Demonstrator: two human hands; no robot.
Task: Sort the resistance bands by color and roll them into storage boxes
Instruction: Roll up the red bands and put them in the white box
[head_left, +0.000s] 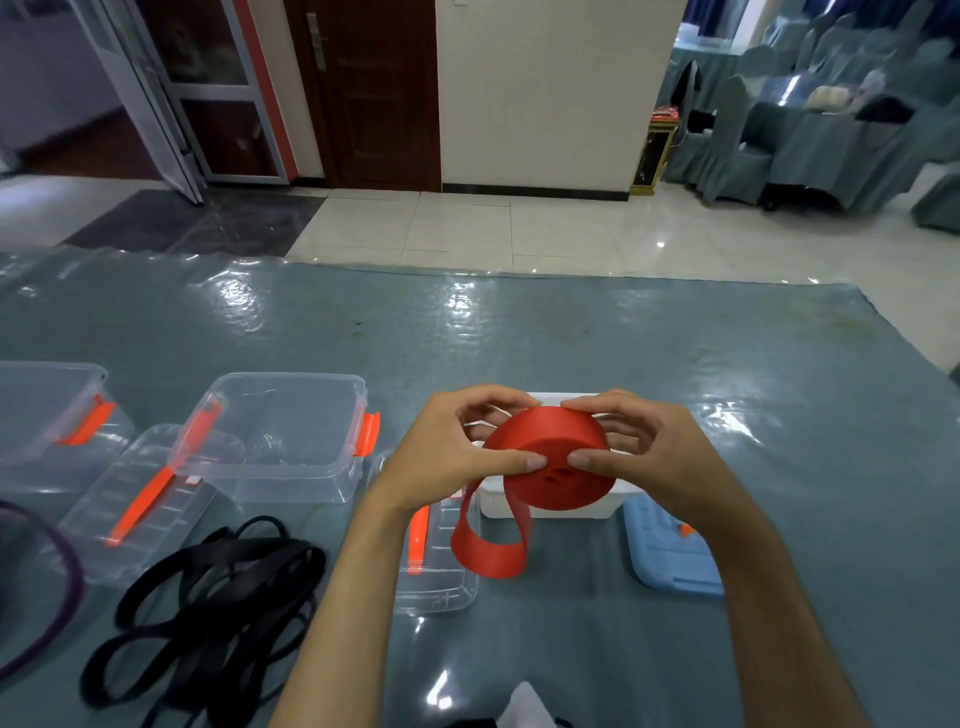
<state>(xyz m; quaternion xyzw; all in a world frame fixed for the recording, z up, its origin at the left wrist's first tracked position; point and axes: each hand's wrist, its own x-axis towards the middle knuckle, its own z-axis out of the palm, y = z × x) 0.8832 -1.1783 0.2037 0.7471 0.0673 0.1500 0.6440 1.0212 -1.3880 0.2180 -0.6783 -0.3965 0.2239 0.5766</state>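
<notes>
Head view — left hand (457, 452) and right hand (641, 452) both grasp a rolled red band (558, 467), its loose tail hanging above a white box (545, 506).

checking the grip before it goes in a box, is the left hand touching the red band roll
Touching. The head view shows the left hand with its thumb pressed on the face of the red band roll and fingers curled over its top.

Red band (558, 467), mostly rolled, loose tail looping toward 7 o'clock; black bands (218, 613) heaped at 8 o'clock; clear box (280, 441) open at 9 o'clock.
</notes>
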